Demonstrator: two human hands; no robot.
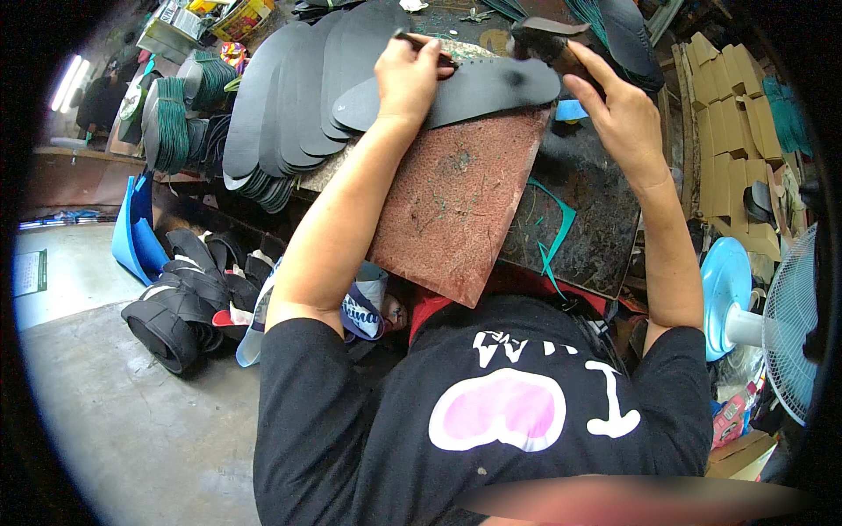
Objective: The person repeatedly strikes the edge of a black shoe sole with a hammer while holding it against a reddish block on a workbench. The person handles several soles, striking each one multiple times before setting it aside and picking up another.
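on the reddish cutting board (456,202), the left hand (405,81) is clenching a slim punch (421,46) upright against the black sole (474,88) while the right hand (618,110) is grasping a hammer (548,44) raised just above it.

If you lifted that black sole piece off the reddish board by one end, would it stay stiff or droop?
The black sole piece is thin and flat, so it would probably bend or droop, and likely feels light. The left hand presses a thin tool on it, suggesting it might slide on the reddish board if pushed. The right hand grips a hammer.
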